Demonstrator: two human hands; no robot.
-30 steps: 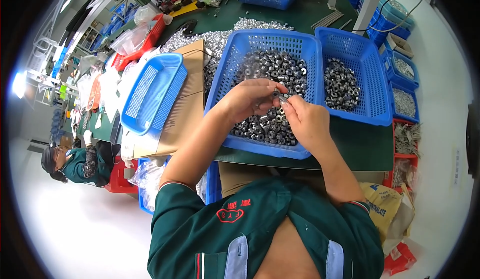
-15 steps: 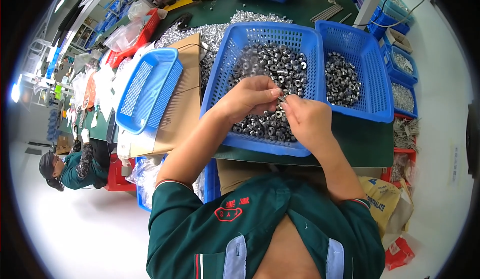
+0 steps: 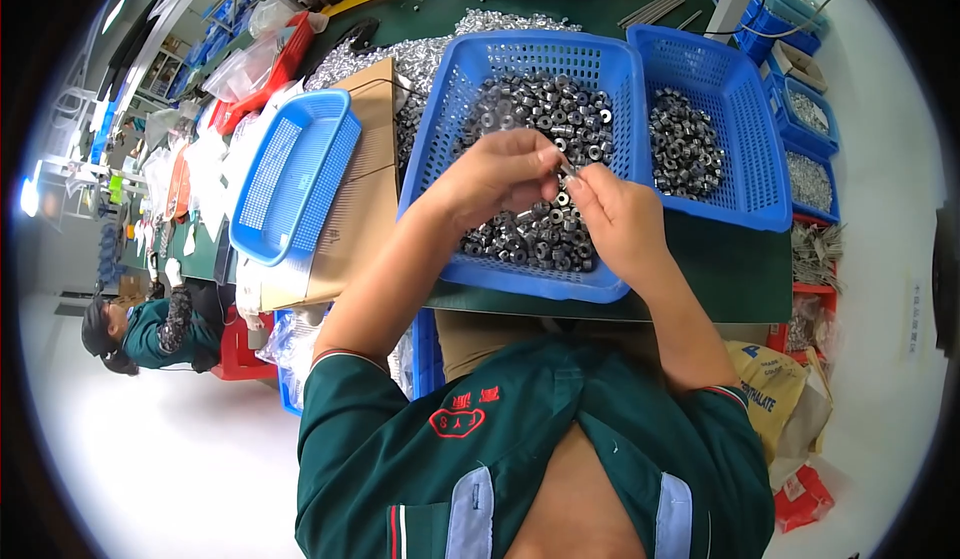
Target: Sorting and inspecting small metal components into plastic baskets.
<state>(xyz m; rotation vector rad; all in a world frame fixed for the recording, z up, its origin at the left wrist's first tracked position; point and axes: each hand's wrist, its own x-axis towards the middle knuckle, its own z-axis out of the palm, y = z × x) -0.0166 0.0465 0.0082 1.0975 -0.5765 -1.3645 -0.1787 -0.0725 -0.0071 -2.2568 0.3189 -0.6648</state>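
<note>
1. The right hand point(image 3: 625, 221) pinches a thin metal piece point(image 3: 569, 170) between thumb and fingertips, its tip leaning toward the other hand; a light pinch like this probably suits something so small
2. The left hand point(image 3: 503, 175) has its fingers curled, with thumb and fingertip drawn up to the other end of that piece; whether it also grips a part there is too small to tell
3. The two hands are near each other, above the large blue basket point(image 3: 520, 284), likely so that anything slipping would land among the dark metal rings point(image 3: 535, 242) below
4. That basket sits in front of the person near the worktop point(image 3: 715, 274) edge, within easy reach of both forearms
5. A second blue basket point(image 3: 748, 149) is just beside it on the right, its similar metal pieces point(image 3: 686, 146) kept separate by the walls
6. On the left, a smaller blue basket point(image 3: 327, 177) rests by the cardboard sheet point(image 3: 367, 184), which perhaps shields the surface
7. Behind lies a loose heap of silvery parts point(image 3: 415, 79), out of the hands' way
</note>
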